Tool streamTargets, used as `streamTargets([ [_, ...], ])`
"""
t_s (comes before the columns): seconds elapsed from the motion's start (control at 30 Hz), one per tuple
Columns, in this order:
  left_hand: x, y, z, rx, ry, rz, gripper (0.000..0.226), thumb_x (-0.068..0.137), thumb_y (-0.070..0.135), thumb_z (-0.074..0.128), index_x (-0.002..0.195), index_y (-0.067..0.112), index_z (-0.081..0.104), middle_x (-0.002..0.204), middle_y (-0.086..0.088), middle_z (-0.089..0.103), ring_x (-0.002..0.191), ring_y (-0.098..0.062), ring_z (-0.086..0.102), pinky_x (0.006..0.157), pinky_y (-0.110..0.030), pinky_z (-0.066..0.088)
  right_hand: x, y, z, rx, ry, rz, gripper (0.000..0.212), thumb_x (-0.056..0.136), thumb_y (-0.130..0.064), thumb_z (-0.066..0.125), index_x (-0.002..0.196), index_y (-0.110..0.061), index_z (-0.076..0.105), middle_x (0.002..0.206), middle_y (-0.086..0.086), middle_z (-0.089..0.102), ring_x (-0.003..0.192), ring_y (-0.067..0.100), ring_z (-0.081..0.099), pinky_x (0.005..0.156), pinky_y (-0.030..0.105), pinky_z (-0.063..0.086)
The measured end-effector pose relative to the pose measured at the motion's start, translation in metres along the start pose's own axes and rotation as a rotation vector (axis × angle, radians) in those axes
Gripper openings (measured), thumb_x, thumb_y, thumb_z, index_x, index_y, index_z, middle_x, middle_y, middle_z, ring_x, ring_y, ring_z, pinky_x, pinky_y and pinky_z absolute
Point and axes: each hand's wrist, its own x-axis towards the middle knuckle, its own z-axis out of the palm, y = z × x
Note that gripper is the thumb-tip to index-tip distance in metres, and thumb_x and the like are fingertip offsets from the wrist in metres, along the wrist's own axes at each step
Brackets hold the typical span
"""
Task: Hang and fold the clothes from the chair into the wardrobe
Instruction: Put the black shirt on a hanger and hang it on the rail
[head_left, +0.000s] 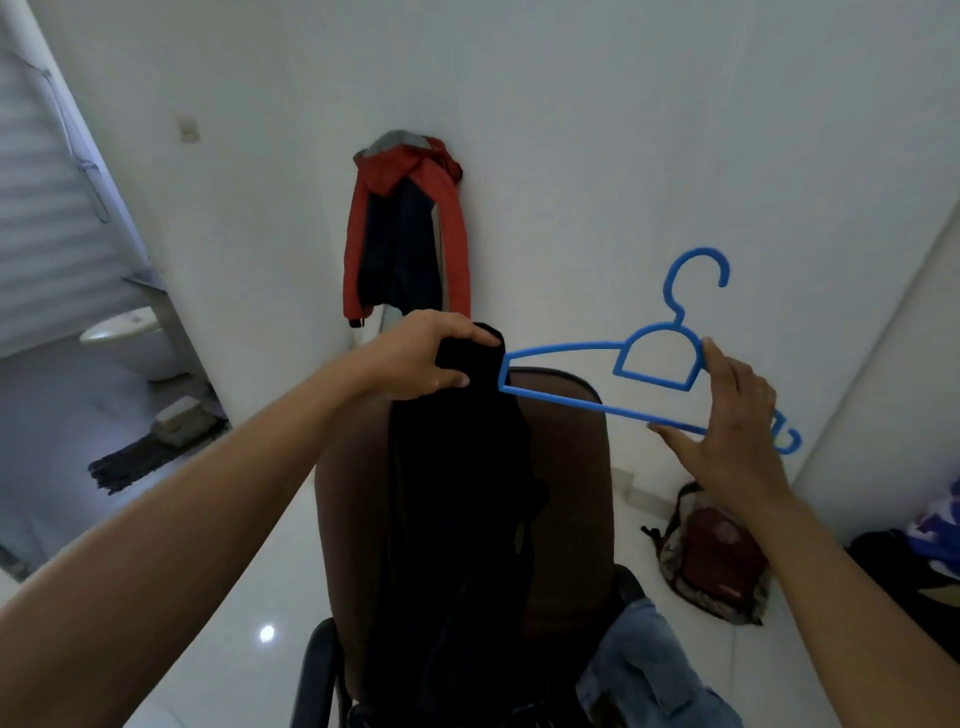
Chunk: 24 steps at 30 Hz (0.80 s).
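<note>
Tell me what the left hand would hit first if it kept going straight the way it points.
Probably the red jacket hanging on the wall, which lies just beyond the left hand gripping the black garment. Depth is unclear, so the gap cannot be judged.

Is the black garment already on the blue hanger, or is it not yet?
Not yet. Only the blue hanger's left tip meets the black garment, bunched in the left hand.

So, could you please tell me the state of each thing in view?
Hanger: held level by right hand, one end in the garment.
Black garment: hanging from left hand grip, over the chair.
Jeans: crumpled on the seat.
Red jacket: hanging on the wall.
</note>
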Motion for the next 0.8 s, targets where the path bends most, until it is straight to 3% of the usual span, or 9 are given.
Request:
streamTargets([
  [0.2,0.009,0.099,-0.042,0.101,0.031,0.124,0.058,0.08,0.015,0.082,0.133,0.028,0.062,0.122,0.014,0.062,0.111,-0.002,0.056,0.096,-0.012,0.04,0.002,0.021,-0.066,0.086,0.01,0.03,0.11,0.069,-0.032,0.089,0.154,-0.011,0.023,0.137,0.013,0.044,0.122,0.03,0.046,0.105,0.054,0.042],
  [0.43,0.006,0.204,-0.053,0.169,0.074,0.186,0.066,0.08,0.017,0.082,0.138,0.033,0.056,0.121,0.016,0.061,0.109,-0.007,0.057,0.101,-0.026,0.045,-0.004,0.021,-0.139,-0.036,-0.002,0.001,0.112,0.069,-0.05,0.084,0.156,-0.015,0.022,0.132,0.01,0.046,0.111,0.028,0.049,0.09,0.053,0.047],
  [0.67,0.002,0.288,-0.047,0.355,0.069,0.265,0.075,0.078,0.03,0.083,0.145,0.034,0.049,0.134,0.008,0.059,0.117,-0.018,0.057,0.101,-0.041,0.048,-0.006,0.016,-0.214,-0.012,0.025,-0.113,0.112,0.07,-0.048,0.084,0.156,-0.016,0.021,0.134,0.008,0.045,0.113,0.027,0.049,0.095,0.052,0.045],
  [0.8,-0.003,0.326,-0.045,0.397,0.107,0.308,0.084,0.075,0.038,0.084,0.148,0.036,0.042,0.136,0.011,0.055,0.12,-0.017,0.053,0.099,-0.038,0.046,-0.017,0.014,-0.239,0.027,0.032,-0.157,0.11,0.072,-0.046,0.084,0.156,-0.016,0.021,0.136,0.006,0.045,0.115,0.025,0.05,0.096,0.052,0.046],
])
